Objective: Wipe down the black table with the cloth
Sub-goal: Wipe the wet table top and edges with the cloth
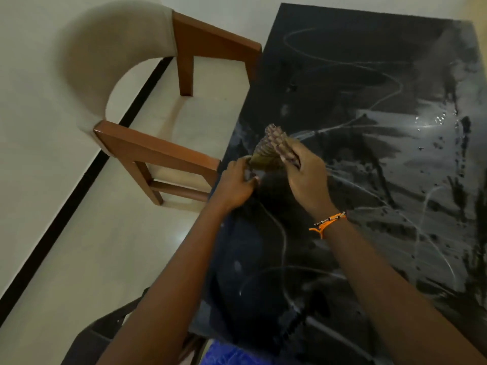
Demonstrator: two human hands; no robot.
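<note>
Cloth [274,150], bunched into a ridged, fanned-out wad of purplish and olive tones, is held up between both hands above the near-left part of the black counter [369,75], not lying flat on it. The right hand [307,175] has its fingers [291,156] closed over the right side of the wad, and an orange cord bracelet [328,222] with small beads circles that wrist. The left hand [235,184] pinches the lower left corner of the cloth, fingers curled tight at the counter's left edge. The glossy top shows pale streaks and curving smears, with small droplets [438,119] glinting toward the far right. A wooden chair [155,151] with a pale padded back stands just left of the counter on a light floor [79,259].
</note>
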